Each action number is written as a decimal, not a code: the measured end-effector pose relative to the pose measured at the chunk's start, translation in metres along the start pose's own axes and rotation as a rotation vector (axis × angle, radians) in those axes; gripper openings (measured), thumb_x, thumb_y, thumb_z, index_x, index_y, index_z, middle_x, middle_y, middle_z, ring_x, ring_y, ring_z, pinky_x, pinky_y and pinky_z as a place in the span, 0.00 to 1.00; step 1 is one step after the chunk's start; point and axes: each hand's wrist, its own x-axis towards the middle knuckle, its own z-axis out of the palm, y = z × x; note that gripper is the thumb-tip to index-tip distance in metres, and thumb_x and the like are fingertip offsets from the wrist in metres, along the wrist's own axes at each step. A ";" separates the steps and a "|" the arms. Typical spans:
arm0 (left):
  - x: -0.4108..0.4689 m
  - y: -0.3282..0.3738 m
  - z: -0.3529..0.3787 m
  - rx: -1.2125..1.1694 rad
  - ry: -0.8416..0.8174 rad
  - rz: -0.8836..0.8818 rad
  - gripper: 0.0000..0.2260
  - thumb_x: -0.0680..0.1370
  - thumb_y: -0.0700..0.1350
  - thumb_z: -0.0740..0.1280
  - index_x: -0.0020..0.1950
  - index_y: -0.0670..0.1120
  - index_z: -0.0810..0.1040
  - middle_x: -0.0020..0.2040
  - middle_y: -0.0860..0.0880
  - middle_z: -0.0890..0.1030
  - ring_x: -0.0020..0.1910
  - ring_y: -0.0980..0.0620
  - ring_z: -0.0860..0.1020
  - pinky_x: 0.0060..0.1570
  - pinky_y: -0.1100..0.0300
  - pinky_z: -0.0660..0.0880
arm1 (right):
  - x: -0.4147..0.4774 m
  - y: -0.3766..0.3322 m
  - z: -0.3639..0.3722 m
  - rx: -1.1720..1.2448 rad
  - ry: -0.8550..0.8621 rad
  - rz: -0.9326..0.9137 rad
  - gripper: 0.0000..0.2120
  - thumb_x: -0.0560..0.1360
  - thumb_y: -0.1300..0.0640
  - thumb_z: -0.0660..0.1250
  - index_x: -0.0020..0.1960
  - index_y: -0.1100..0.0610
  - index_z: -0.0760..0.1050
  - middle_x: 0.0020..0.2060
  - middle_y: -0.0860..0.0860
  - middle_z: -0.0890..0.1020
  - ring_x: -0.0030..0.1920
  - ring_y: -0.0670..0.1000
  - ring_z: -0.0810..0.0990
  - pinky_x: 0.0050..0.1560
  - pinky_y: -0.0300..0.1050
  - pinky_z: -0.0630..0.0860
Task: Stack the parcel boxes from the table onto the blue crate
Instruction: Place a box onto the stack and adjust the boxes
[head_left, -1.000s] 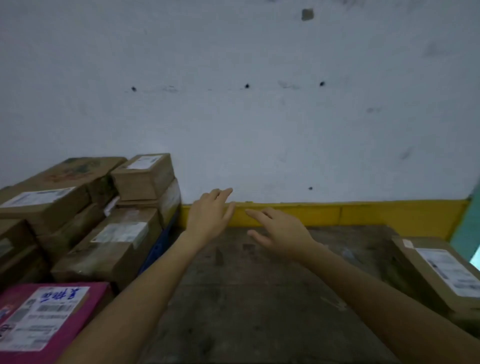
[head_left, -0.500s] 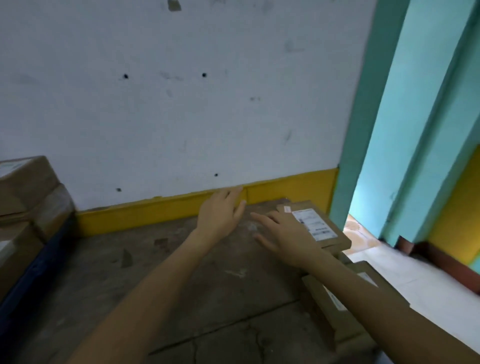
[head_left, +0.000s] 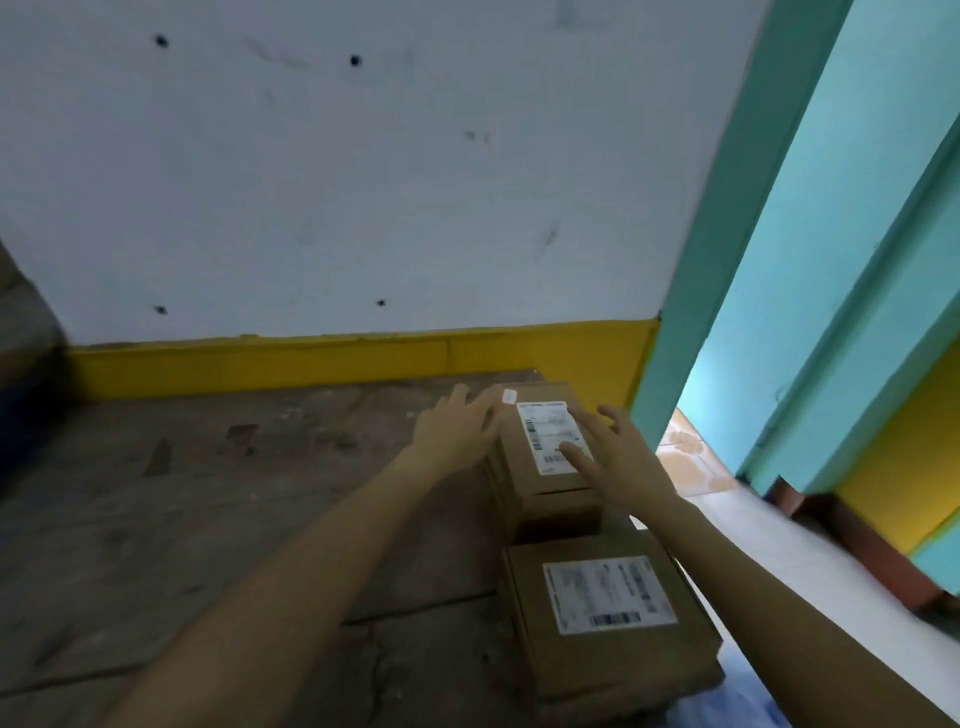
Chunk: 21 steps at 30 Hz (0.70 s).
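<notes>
Two brown parcel boxes with white labels lie at the right end of the dark wooden table (head_left: 208, 519). The far box (head_left: 540, 467) sits near the wall, the near box (head_left: 608, 618) in front of it. My left hand (head_left: 457, 431) is open against the far box's left edge. My right hand (head_left: 618, 457) is open over its right side, fingers spread above the label. Neither hand grips it. The blue crate shows only as a dark blue sliver (head_left: 21, 415) at the far left edge.
A white wall with a yellow skirting (head_left: 311, 358) runs behind the table. A teal door frame (head_left: 727, 260) stands to the right, with a light floor (head_left: 779, 545) beyond the table's right edge. A blurred brown box corner (head_left: 21, 322) shows at the far left.
My view has swung right, away from the stacked boxes on the crate. Both hands have moved right and reached the far box on the table.
</notes>
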 end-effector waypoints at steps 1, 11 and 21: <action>0.005 0.003 0.006 -0.004 -0.013 -0.016 0.21 0.82 0.56 0.50 0.74 0.57 0.57 0.71 0.43 0.65 0.67 0.41 0.69 0.63 0.44 0.70 | 0.005 0.009 0.002 0.006 -0.020 0.006 0.26 0.78 0.44 0.59 0.75 0.46 0.59 0.75 0.55 0.58 0.71 0.57 0.64 0.66 0.52 0.67; 0.028 0.028 0.067 -0.113 -0.102 -0.193 0.21 0.82 0.54 0.51 0.75 0.54 0.57 0.70 0.40 0.67 0.67 0.39 0.69 0.64 0.46 0.68 | 0.038 0.067 0.039 0.186 -0.268 0.083 0.29 0.78 0.39 0.56 0.76 0.45 0.54 0.75 0.53 0.57 0.73 0.59 0.56 0.70 0.57 0.60; 0.027 0.044 0.073 -0.244 -0.028 -0.239 0.21 0.81 0.54 0.56 0.72 0.48 0.64 0.65 0.41 0.73 0.61 0.44 0.74 0.59 0.48 0.74 | 0.040 0.072 0.041 0.209 -0.259 0.060 0.29 0.78 0.40 0.56 0.76 0.45 0.53 0.75 0.53 0.57 0.74 0.58 0.53 0.72 0.55 0.57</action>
